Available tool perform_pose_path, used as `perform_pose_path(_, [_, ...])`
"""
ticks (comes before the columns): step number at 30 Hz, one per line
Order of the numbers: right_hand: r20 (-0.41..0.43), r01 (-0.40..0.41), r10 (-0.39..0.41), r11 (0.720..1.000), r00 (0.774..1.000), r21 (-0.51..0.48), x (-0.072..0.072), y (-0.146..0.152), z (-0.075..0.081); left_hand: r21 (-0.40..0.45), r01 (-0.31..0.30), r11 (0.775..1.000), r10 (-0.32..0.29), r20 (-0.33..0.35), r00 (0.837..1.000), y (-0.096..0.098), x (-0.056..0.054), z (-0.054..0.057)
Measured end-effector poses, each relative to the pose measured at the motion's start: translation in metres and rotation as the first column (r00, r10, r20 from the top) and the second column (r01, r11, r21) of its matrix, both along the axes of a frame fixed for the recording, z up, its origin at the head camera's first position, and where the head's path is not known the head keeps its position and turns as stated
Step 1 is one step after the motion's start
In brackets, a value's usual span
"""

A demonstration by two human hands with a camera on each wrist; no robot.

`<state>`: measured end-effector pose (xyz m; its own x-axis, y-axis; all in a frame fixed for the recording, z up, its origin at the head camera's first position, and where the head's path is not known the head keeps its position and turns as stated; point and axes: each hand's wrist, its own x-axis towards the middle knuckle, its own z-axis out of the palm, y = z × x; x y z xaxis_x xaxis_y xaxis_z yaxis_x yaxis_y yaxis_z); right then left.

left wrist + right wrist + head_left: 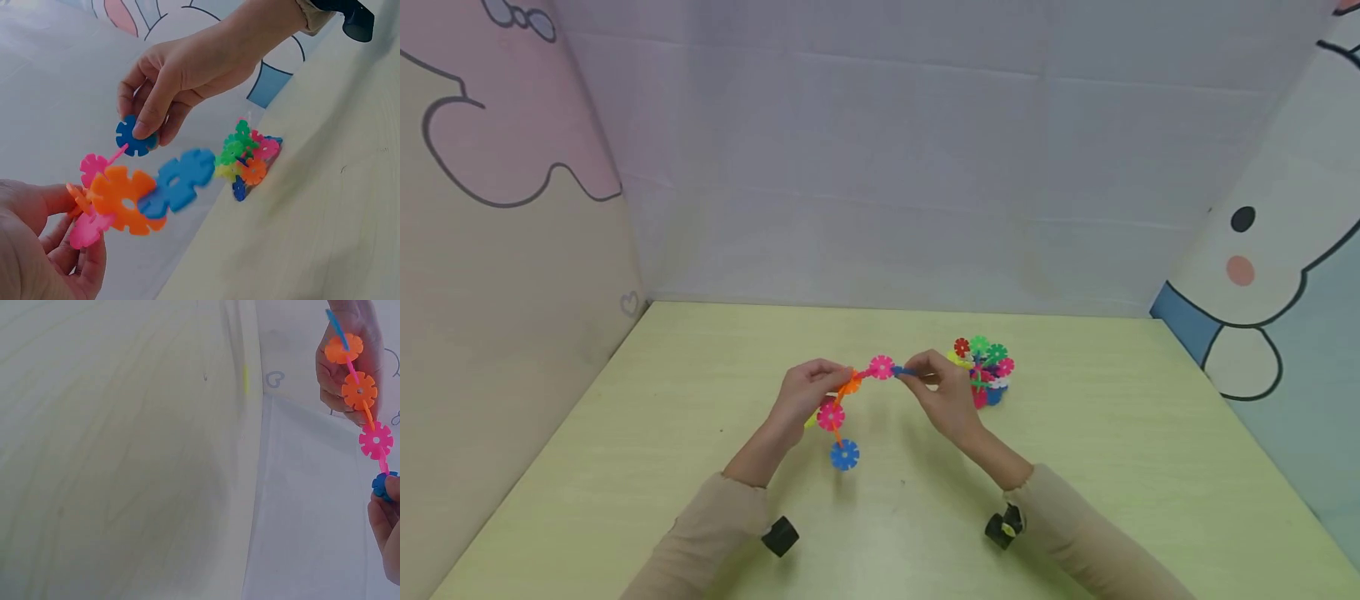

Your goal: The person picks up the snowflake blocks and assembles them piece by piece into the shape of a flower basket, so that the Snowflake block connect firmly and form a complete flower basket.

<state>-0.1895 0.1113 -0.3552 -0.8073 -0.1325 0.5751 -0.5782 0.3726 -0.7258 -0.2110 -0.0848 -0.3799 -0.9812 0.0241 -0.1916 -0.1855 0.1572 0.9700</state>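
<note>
A chain of notched plastic snowflake discs in pink, orange and blue spans both hands above the table. My left hand (805,398) pinches an orange disc (852,383) in the chain. From there a run with a pink disc (831,417) and a blue disc (845,455) hangs down. My right hand (951,402) pinches a dark blue disc (128,139) between thumb and fingers at the chain's other end, against the pink disc (376,440). How deep their slots interlock cannot be made out. Part of a yellow piece (810,422) shows beside the left hand.
A pile of loose snowflake discs (981,375) in several colours lies on the table just beyond the right hand. The pale wooden table (1112,467) reaches back to a white cloth wall (850,167). Printed panels stand on both sides.
</note>
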Motion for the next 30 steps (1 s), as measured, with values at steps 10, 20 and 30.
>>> perform_pose_path(10, [-0.118, -0.01, 0.014, 0.999, 0.993, 0.036, -0.001, 0.002, 0.0, 0.155, 0.05, 0.987, -0.053, 0.016, 0.998, 0.011, -0.004, 0.003])
perform_pose_path(20, [-0.186, -0.115, 0.12, 0.993, 0.975, 0.036, -0.002, 0.004, -0.005, 0.093, 0.197, 0.976, -0.19, -0.078, 0.979, 0.015, 0.0, 0.01])
perform_pose_path(30, [-0.178, -0.148, 0.145, 0.989, 0.973, -0.004, 0.003, 0.001, -0.002, 0.123, 0.145, 0.982, -0.145, -0.015, 0.989, 0.018, 0.005, 0.01])
